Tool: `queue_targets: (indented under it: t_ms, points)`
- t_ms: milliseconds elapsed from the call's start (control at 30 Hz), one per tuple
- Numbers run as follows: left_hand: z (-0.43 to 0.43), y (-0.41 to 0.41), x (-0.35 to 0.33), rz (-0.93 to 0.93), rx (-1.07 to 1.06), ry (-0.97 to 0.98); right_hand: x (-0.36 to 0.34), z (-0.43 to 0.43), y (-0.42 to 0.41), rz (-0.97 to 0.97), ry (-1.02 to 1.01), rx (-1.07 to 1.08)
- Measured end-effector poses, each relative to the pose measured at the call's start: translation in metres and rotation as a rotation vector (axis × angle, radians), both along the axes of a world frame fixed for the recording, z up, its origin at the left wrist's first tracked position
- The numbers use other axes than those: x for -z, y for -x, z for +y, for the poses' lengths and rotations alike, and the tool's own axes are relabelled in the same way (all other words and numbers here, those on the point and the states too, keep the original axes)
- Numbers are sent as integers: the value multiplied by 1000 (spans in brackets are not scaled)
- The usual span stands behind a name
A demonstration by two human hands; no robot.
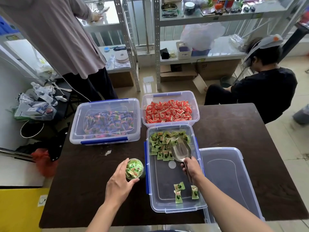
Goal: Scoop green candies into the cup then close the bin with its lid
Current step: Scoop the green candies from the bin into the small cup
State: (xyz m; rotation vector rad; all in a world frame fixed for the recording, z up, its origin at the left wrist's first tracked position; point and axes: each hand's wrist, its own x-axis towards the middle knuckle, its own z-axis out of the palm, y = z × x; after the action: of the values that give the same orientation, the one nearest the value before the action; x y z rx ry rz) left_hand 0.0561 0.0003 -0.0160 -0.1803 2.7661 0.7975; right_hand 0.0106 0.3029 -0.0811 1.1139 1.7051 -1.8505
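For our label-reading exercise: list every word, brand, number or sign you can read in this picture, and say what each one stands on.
No text can be read here.
green candies in the bin: wrapper print too small to read.
red candies: wrapper print too small to read.
purple candies: blurred behind a lid.
cardboard box: dark mark, blurred.
small boxes at far left: print blurred.

Both forearms reach forward. The left hand curls its fingers and thumb round the cup; the right hand grips the scoop by its handle.
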Motion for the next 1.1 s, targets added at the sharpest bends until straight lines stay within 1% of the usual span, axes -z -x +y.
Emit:
queue_targets:
  t_ms: [233,400,467,533,733,833,900,967,1033,1100]
  points:
    - [-2,-1,1,9,-17,-27,-38,7,-24,101,-78,-212]
    - [-1,-3,0,22,-39,-54,-80,11,-30,164,-105,-354]
    - [-2,-3,-1,24,-62,-91,-97,6,-28,210,-100,-434]
    - [-2,-3,0,23,-85,-132,-111,-4,-25,250,-141,-545]
    - [-4,-3,2,35,-127,-211,-139,-55,-14,271,-452,-1027]
    - [-5,-4,3,39,-143,-259,-146,-85,-11,265,-709,-1240]
    - [-6,-4,2,39,-148,-276,-152,-99,-10,299,-909,-1331]
    - [-6,-4,2,38,-150,-277,-161,-107,-9,359,-1060,-1398]
    - [-6,-3,2,36,-147,-267,-169,-111,-8,422,-1164,-1432]
    - [-6,-4,3,39,-142,-257,-173,-110,-8,460,-1218,-1431]
